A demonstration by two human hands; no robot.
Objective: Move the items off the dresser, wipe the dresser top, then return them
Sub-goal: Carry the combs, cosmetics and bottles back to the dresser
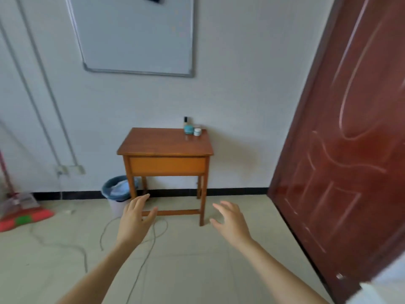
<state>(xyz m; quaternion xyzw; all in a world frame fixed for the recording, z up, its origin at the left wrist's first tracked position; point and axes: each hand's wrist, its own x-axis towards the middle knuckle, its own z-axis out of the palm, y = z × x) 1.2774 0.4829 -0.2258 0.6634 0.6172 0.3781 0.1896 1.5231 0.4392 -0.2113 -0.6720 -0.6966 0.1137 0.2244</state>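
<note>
- Standing against the white wall, the wooden dresser (164,142) is the landmark; it is a small table with one front panel and a low crossbar between its legs.
- At the dresser's back right corner sit three small items close together: a slim bottle with a dark cap (186,122), a teal round jar (188,129) in front of it, and a small white jar (197,131) just beside the teal one.
- Labels on these containers are too small and blurred to read.
- Left hand (136,218) hovers in front of the dresser, well short of it, fingers spread and holding nothing.
- Right hand (232,220) hovers likewise, fingers loosely spread, empty.
- Left of the dresser, partly behind its leg, stands a waste bin (116,195) with a blue liner.
- Above the dresser hangs a whiteboard (135,34), no writing visible on it.
- Right of the dresser stands a reddish-brown door (350,150).
- A thin cable (140,255) trails on the floor before the dresser.
</note>
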